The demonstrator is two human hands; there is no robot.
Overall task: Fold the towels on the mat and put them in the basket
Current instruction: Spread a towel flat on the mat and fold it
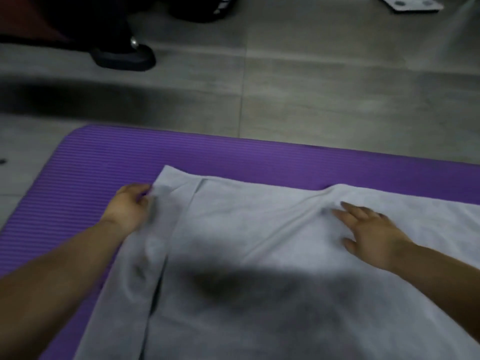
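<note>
Towel point(249, 229) lies under right hand point(374, 235), edge between left fingers point(139, 190).

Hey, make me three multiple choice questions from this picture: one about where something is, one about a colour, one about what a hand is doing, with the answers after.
1. Where does the towel lie?
A) in a basket
B) spread on the mat
C) over a chair

2. What colour is the mat?
A) green
B) red
C) purple

3. What is the left hand doing?
A) pinching the towel's left edge
B) holding a shoe
C) lying flat on the floor

Answers:
1 B: the pale cloth covers much of the mat.
2 C: its ribbed surface shows purple round the towel.
3 A: its fingers curl on the edge, while the right hand rests flat on the towel.
</note>
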